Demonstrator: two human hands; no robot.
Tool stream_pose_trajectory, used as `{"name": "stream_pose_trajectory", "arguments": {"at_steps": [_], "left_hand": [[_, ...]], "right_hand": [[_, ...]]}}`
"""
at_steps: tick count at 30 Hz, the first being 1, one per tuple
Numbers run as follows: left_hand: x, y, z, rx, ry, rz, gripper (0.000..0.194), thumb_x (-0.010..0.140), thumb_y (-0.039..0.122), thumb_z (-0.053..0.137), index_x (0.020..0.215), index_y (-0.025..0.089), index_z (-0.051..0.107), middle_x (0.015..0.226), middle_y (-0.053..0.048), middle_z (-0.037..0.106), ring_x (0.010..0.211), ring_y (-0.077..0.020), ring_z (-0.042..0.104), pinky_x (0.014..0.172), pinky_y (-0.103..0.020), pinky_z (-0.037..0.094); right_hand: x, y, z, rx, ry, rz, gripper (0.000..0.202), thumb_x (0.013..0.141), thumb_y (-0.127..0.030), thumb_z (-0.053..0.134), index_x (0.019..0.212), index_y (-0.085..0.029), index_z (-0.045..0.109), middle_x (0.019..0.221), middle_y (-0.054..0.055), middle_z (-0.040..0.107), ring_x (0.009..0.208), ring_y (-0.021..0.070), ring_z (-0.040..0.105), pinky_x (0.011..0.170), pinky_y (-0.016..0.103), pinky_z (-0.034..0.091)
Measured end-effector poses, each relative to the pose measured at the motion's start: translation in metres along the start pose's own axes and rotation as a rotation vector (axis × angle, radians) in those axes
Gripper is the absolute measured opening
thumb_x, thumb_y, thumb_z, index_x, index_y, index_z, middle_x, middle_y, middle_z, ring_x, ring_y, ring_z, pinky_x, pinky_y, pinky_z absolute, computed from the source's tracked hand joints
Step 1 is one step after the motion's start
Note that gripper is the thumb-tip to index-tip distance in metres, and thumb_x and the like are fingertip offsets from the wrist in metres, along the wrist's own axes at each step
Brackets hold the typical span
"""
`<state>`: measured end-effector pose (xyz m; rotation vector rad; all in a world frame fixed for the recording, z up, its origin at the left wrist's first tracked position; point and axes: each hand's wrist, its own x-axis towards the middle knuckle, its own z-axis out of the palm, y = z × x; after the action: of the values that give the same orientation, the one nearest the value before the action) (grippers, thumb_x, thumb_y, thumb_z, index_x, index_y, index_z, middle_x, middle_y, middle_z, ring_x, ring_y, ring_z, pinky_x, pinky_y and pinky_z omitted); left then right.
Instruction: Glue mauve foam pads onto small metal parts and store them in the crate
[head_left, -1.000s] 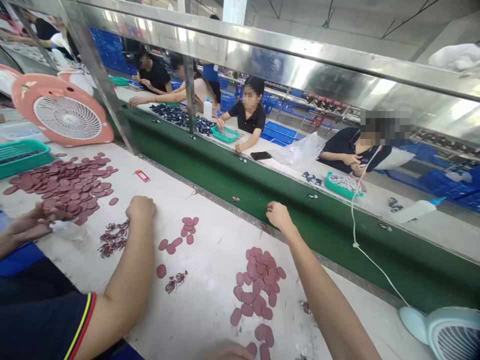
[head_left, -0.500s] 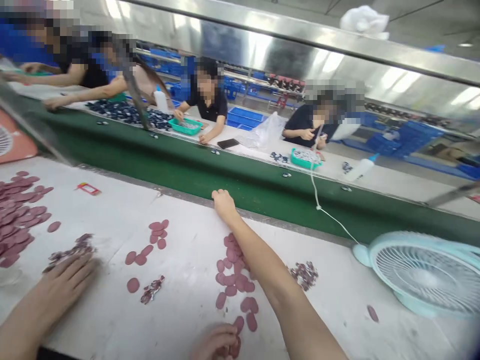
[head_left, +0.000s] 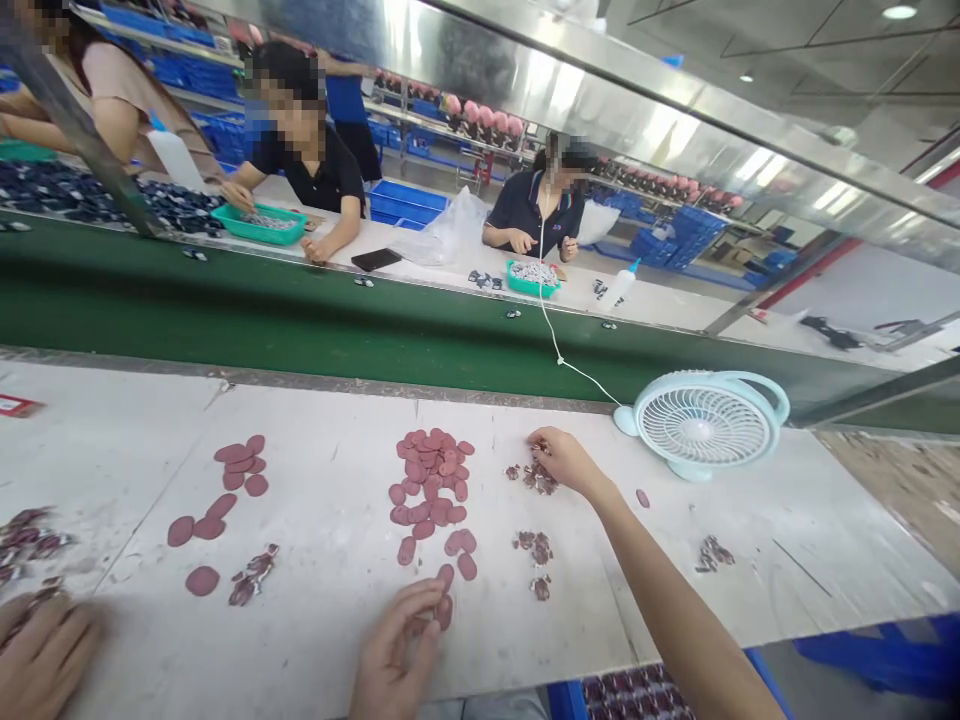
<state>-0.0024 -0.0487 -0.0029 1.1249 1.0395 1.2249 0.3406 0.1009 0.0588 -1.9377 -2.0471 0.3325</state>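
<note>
My left hand [head_left: 405,640] is near the table's front edge, thumb and fingers closed round a dark red oval piece [head_left: 444,612]. Just beyond it lies a spread of similar red ovals [head_left: 431,465]. My right hand [head_left: 559,458] is farther forward and to the right, its fingertips pinched on a small brown-and-silver piece at a little pile [head_left: 538,480]. Two smaller clusters of these pieces [head_left: 534,545] lie nearer to me. Left of the ovals are a small group of red ovals [head_left: 240,465] and another brown-and-silver cluster [head_left: 253,575].
Another person's hand [head_left: 49,650] rests at the lower left by more brown-and-silver pieces [head_left: 30,540]. A light blue fan [head_left: 701,425] stands at the right, its cord crossing the green conveyor [head_left: 337,335]. Beyond it, people sit with green baskets [head_left: 262,225].
My right hand has come back from the conveyor edge to the brown-and-silver pile. The view has swung right. My left hand stays by the red ovals.
</note>
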Motion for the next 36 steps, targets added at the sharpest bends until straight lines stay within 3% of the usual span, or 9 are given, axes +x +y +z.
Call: {"name": "stream_pose_trajectory", "arguments": {"at_steps": [5,10,19,21,23,25,27,32,36], "left_hand": [[-0.002,-0.023,0.003,0.023,-0.104,-0.099,0.028,0.085,0.034,0.07,0.107,0.018,0.072,0.12,-0.016,0.07,0.108,-0.0288,0.068,0.09,-0.038,0.06],[-0.002,-0.018,0.001,0.001,-0.131,-0.098,0.028,0.088,0.034,0.066,0.111,0.018,0.07,0.123,-0.016,0.069,0.102,-0.0261,0.071,0.09,-0.042,0.061],[-0.006,0.014,0.019,-0.029,0.047,-0.16,0.034,0.079,0.037,0.077,0.104,0.015,0.074,0.112,-0.014,0.075,0.093,-0.0266,0.073,0.077,-0.035,0.063],[-0.007,0.018,0.022,-0.032,0.101,-0.174,0.034,0.077,0.036,0.079,0.103,0.014,0.074,0.112,-0.013,0.075,0.093,-0.0265,0.072,0.075,-0.033,0.062],[-0.008,0.02,0.022,-0.094,0.148,-0.208,0.034,0.075,0.036,0.08,0.102,0.015,0.074,0.112,-0.012,0.075,0.091,-0.0262,0.073,0.072,-0.031,0.061],[-0.011,0.021,0.023,-0.219,0.164,-0.281,0.032,0.075,0.034,0.08,0.102,0.017,0.073,0.113,-0.011,0.075,0.088,-0.0243,0.073,0.067,-0.028,0.06],[-0.015,0.023,0.027,-0.361,0.139,-0.382,0.03,0.076,0.031,0.08,0.103,0.019,0.073,0.114,-0.011,0.075,0.084,-0.0209,0.073,0.061,-0.024,0.058],[-0.03,0.027,0.061,-0.556,-0.083,-0.644,0.025,0.077,0.024,0.08,0.101,0.02,0.074,0.116,-0.013,0.075,0.083,-0.0183,0.075,0.06,-0.019,0.056],[-0.037,0.021,0.087,-0.664,-0.232,-0.736,0.021,0.08,0.024,0.076,0.101,0.019,0.073,0.12,-0.014,0.074,0.088,-0.0185,0.076,0.063,-0.017,0.055]], "right_hand": [[-0.065,-0.02,0.032,0.07,0.124,-0.015,0.037,0.098,-0.029,0.052,0.133,-0.017,0.056,0.142,0.015,0.054,0.137,0.0298,0.045,0.115,0.055,0.036],[-0.116,-0.043,0.061,0.208,0.076,-0.074,0.043,0.095,-0.034,0.054,0.136,-0.018,0.058,0.151,0.013,0.049,0.147,0.0332,0.032,0.12,0.059,0.027],[-0.197,-0.048,0.045,0.885,0.178,0.058,0.029,0.088,-0.036,0.067,0.117,-0.031,0.071,0.134,0.006,0.064,0.138,0.0293,0.045,0.121,0.059,0.026],[-0.222,-0.043,0.04,1.142,0.275,0.169,0.025,0.09,-0.038,0.066,0.114,-0.033,0.07,0.125,0.006,0.066,0.124,0.0259,0.056,0.113,0.055,0.042],[-0.243,-0.033,0.034,1.431,0.359,0.279,0.026,0.093,-0.044,0.06,0.115,-0.032,0.068,0.108,0.005,0.067,0.096,0.0205,0.065,0.087,0.044,0.06],[-0.256,-0.018,0.027,1.754,0.399,0.358,0.034,0.094,-0.051,0.056,0.118,-0.028,0.063,0.094,0.003,0.064,0.071,0.0149,0.061,0.058,0.031,0.06],[-0.258,-0.001,0.02,2.104,0.416,0.398,0.044,0.09,-0.052,0.062,0.124,-0.025,0.058,0.09,0.002,0.061,0.06,0.0113,0.055,0.044,0.023,0.053],[-0.232,0.032,0.015,2.634,0.48,0.44,0.046,0.087,-0.035,0.07,0.127,-0.024,0.05,0.077,-0.005,0.055,0.053,0.0077,0.052,0.04,0.015,0.049],[-0.228,0.023,0.016,2.747,0.49,0.524,0.025,0.093,-0.032,0.06,0.114,-0.021,0.054,0.066,-0.007,0.049,0.047,0.0075,0.049,0.038,0.015,0.046]]}}
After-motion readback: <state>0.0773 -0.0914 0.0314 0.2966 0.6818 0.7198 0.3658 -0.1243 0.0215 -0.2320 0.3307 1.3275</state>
